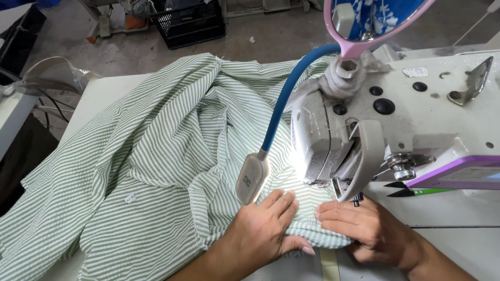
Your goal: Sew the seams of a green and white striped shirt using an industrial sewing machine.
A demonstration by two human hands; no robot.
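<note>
— Where are your hands right now?

— Both lie flat on the striped cloth (156,156), at the near edge of the worktop (99,91), just in front of the sewing machine (406,119). My left hand (263,226) is spread open, palm down, pressing the cloth to the worktop. My right hand (364,224) rests beside it with the fingers bent; it pins the folded edge under the fingertips, and I cannot tell whether it pinches anything.

— And the cloth itself?

— It is a green-and-white garment. A small part of it sits under the machine's head, lit by the little lamp (252,179) on the blue bendy arm (291,88). All the rest is heaped to the left and runs off the worktop's left edge.

— How much is sewn?

— Hard to say. The needle is hidden behind the machine's guard, and I can make out no finished seam. I'd judge the sewing is in the middle of a seam near one edge, with most of the garment not yet fed through.

— Anything else about?

— A pair of scissors (416,190) with a green handle lies by the machine's base, to the right, and a black crate (190,23) stands on the floor beyond.
</note>
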